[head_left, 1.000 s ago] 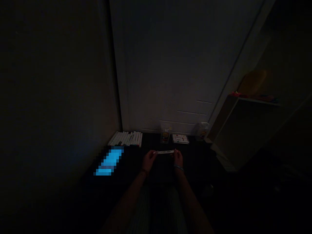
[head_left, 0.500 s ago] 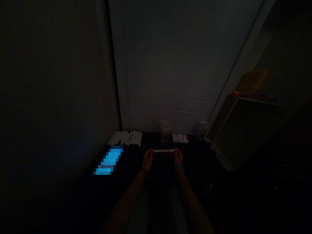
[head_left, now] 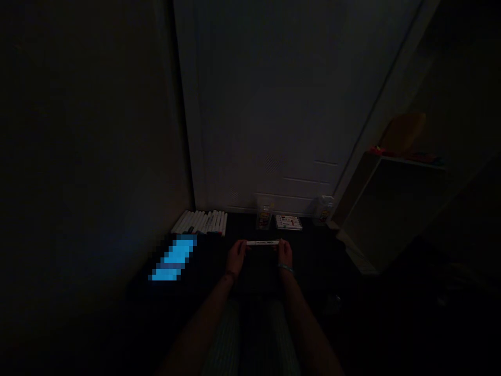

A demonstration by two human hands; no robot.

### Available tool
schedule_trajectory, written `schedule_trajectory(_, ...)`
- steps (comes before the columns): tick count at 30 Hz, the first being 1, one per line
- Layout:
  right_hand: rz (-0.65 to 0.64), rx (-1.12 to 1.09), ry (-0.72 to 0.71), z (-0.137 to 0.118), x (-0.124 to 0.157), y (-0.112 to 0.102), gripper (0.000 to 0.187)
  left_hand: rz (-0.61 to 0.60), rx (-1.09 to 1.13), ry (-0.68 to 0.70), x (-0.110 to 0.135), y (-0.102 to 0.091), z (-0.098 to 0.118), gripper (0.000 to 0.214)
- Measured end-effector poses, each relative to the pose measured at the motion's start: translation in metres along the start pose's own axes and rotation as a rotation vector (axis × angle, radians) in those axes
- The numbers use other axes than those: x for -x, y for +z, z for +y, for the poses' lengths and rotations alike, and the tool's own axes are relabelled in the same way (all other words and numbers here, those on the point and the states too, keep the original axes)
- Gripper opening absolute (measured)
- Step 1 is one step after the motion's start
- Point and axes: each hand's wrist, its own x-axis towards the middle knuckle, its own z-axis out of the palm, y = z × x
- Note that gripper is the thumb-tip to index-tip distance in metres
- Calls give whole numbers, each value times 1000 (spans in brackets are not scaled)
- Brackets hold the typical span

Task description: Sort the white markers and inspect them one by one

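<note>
Little has shifted since the earlier frames: both hands have stayed at the ends of the marker (head_left: 262,243), which now lies level just below the middle of the frame, where a second ago its left end was tipped slightly toward the left hand. The left hand (head_left: 236,257) pinches the marker's left end with curled fingers, and the right hand (head_left: 285,254), with a pale band at its wrist, pinches the right end the same way. Both are closed narrowly on the white barrel, holding it crosswise above a dark surface.

Whether a cap is on, off or partly pulled cannot be told; the light is too dim and the marker too small in the picture. As a judgement, the handling of this one marker looks to be in its middle: it is picked up and gripped at both ends, but nothing shows it opened, closed or set down yet.

Left of centre, beyond the hands, a row of white markers (head_left: 201,222) lies side by side against the foot of a door (head_left: 274,104). Right of these stand a small clear box (head_left: 264,216), a flat pack (head_left: 288,222) and another clear container (head_left: 324,209). A glowing blue screen (head_left: 173,257) lies at lower left. A shelf unit (head_left: 391,203) stands at the right.
</note>
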Motion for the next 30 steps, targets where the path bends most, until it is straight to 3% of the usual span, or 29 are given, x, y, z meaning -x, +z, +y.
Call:
schedule_trajectory(12, -33, 9, 3, -3, 0, -2, 35, -4, 87, -41, -1, 2, -1, 40)
schedule_trajectory(30, -12, -6, -6, -5, 1, -2, 40, -8, -34, 10, -1, 1, -6, 38)
